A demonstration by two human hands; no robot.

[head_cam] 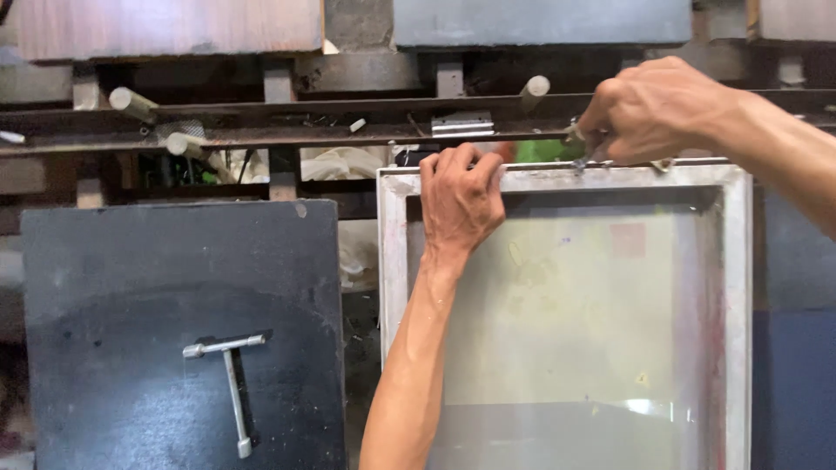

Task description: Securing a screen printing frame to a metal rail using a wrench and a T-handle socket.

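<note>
Behind rusty steel rails, left hand (460, 198) clasps the smooth aluminium screen frame (738, 287); right hand's (649, 109) grip pinches its top edge

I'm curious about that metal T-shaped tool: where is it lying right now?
The T-wrench lies flat on the dark board at lower left of the head view, left of the screen frame and away from both hands.

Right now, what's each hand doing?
Left hand: grip closed over the screen frame top edge.
Right hand: closed on something small at the frame's top; cannot tell what.
</note>
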